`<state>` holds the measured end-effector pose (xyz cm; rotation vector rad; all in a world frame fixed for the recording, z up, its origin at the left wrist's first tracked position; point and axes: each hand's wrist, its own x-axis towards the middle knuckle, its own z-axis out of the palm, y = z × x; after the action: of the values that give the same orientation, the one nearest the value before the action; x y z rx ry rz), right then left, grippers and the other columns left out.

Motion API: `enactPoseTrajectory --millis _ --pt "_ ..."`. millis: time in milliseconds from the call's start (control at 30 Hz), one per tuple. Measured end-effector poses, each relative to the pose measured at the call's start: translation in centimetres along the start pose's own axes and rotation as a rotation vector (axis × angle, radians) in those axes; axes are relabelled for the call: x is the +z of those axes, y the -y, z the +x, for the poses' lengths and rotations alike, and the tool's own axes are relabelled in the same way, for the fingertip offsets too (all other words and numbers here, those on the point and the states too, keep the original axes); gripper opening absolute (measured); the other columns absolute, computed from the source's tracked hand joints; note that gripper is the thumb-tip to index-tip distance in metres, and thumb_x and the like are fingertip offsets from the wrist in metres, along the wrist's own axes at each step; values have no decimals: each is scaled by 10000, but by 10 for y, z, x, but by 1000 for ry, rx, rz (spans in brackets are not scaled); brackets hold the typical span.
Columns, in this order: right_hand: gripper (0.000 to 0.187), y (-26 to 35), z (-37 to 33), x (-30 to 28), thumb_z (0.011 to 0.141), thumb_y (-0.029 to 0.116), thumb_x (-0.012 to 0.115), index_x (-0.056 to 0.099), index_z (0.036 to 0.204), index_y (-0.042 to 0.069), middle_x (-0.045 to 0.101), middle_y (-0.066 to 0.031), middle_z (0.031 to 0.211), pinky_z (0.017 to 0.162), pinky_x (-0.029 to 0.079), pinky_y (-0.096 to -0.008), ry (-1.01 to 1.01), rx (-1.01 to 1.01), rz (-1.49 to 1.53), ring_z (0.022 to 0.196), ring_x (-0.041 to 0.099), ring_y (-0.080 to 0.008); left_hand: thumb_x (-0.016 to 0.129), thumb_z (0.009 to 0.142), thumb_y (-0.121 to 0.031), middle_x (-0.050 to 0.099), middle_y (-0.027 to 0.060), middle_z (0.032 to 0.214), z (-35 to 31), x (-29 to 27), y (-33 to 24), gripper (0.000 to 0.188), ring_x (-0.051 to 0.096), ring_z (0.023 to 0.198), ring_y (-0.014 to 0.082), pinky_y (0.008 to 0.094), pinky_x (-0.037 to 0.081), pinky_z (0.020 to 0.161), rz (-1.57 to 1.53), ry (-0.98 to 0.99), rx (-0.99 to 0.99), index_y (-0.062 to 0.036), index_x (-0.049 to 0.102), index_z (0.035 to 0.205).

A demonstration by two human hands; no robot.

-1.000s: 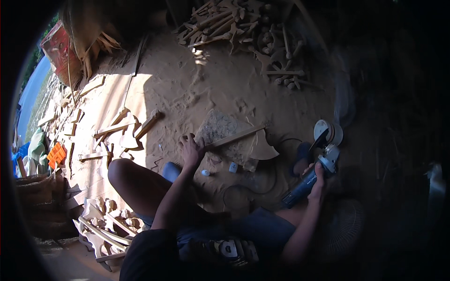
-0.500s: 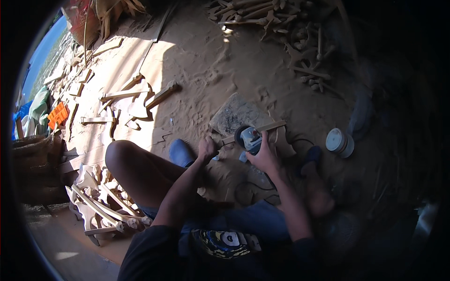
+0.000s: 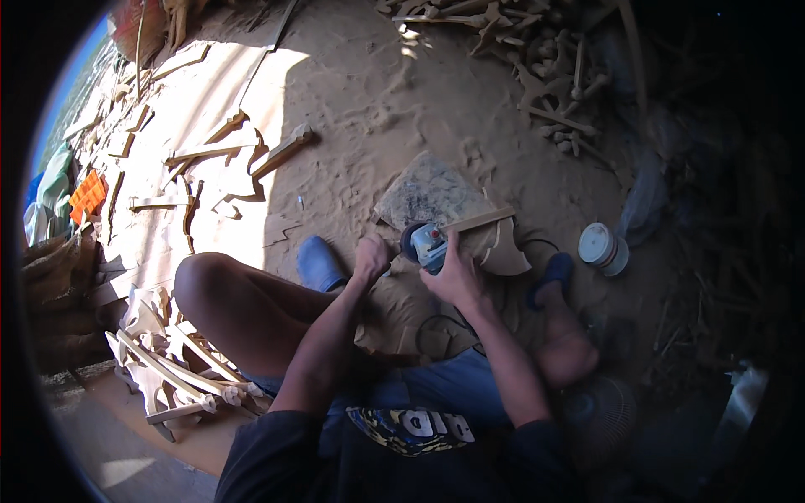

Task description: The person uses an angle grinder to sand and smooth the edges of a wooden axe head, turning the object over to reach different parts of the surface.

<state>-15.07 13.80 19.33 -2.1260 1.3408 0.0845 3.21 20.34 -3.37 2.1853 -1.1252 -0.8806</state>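
My right hand (image 3: pixel 455 278) is closed around an angle grinder (image 3: pixel 430 248) with a pale grey-blue body and a dark round disc at its left side. The disc lies over a carved wooden piece (image 3: pixel 480 220), a straight bar with a broad curved blade shape at its right end. My left hand (image 3: pixel 371 256) is closed on the left end of this piece, close to the disc; its fingertips are partly hidden. Under the wooden piece, on the sandy ground, is a worn grey slab (image 3: pixel 432 194).
A heap of cut wooden pieces (image 3: pixel 168 352) lies by my left knee. Several more wooden pieces (image 3: pixel 214 151) lie in the sunlit patch. Another pile (image 3: pixel 562 84) is at the far right. A white tub (image 3: pixel 600 247) stands beyond my right foot, near the grinder's cord (image 3: pixel 541 241).
My right hand has moved the grinder left along the wooden bar, nearer my left hand. The left hand keeps its grip. The whole view has shifted slightly.
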Motion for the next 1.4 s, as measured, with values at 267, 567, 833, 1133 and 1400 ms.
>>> enactPoseTrajectory --millis 267,567,833,1133,1400 --pt "946 -43 9 -2 805 260 792 260 1525 -45 669 -385 1067 914 529 -590 -160 84 -10 1014 663 -541 560 968 -213 751 226 823 -4 -17 -31 312 758 794 338 462 582 721 82 136 -79 65 686 905" --pt "884 -120 57 -62 783 245 809 315 1465 -20 650 -373 1189 960 549 -533 -295 320 29 1111 660 -511 664 880 -240 713 281 800 4 -13 -7 254 730 768 479 528 594 675 443 123 200 7 656 820" --pt "796 -173 77 -102 784 263 795 376 1395 -26 641 -369 1224 970 551 -529 -348 437 -1 1134 656 -503 643 913 -234 704 187 808 0 -18 -25 237 734 684 335 437 562 580 578 214 246 -1 679 934" --pt "940 -99 23 -16 780 217 795 261 1498 -70 672 -377 1076 885 560 -565 -103 57 142 1001 671 -546 638 898 -339 729 310 957 2 -31 -36 373 730 869 491 515 587 755 140 158 -274 31 671 934" --pt "902 -144 31 -41 773 190 804 296 1470 -74 667 -380 1111 900 566 -552 -245 111 143 1032 672 -533 661 888 -356 729 169 770 -5 -37 -59 398 714 637 285 409 549 599 -45 254 -270 41 656 920"
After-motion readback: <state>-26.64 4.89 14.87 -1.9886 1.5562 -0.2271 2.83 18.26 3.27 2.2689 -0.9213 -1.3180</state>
